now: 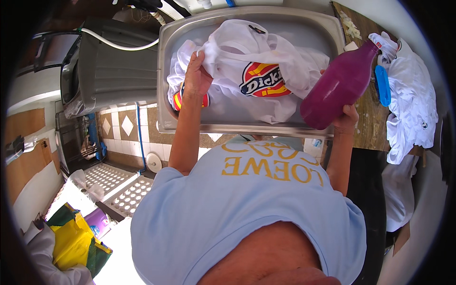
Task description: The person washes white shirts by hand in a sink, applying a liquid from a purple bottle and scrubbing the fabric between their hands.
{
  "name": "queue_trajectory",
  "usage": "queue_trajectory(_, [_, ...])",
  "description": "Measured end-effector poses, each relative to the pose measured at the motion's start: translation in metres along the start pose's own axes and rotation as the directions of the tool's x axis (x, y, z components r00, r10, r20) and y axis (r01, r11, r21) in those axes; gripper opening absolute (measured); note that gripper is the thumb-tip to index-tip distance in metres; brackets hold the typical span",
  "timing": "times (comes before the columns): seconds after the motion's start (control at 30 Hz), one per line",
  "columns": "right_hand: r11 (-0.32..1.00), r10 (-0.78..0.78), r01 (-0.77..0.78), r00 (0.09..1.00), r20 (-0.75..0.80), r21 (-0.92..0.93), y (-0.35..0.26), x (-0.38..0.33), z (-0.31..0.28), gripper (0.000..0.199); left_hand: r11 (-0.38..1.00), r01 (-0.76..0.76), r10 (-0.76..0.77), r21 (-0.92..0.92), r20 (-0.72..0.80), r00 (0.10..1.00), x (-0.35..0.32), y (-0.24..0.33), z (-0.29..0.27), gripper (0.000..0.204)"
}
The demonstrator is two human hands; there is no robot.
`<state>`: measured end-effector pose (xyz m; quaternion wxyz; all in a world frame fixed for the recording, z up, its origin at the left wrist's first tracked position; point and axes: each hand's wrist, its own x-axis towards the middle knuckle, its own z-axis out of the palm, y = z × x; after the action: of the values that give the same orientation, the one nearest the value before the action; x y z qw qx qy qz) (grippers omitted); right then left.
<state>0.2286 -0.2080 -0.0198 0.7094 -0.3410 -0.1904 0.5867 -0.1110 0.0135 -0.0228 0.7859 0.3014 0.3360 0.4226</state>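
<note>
My left hand (198, 77) is closed on the edge of a white T-shirt (228, 52). The shirt has a red, yellow and black printed patch and lies bunched in a metal sink (251, 128). My right hand (346, 118) grips a large purple bottle (338, 83), which tilts over the sink's right end with its narrow neck toward the upper right. Part of that hand is hidden behind the bottle. Under my left wrist, more white cloth with a red and yellow print (178, 99) shows in the sink.
A wooden board (368, 116) lies right of the sink, holding a blue brush-like item (382, 85) and a heap of white clothes (413, 95) that hangs over its edge. To the left stand a grey plastic tub (121, 66) and a pale hose (116, 47). A yellow-green bag (73, 242) sits lower left.
</note>
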Motion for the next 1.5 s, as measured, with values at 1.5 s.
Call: queue_trajectory(1.5, [0.274,0.478,0.141,0.839,0.262,-0.951,0.026,0.049,0.155,0.092,0.951,-0.133,0.125,-0.280,-0.048,0.991,-0.058,-0.014,-0.025,0.056])
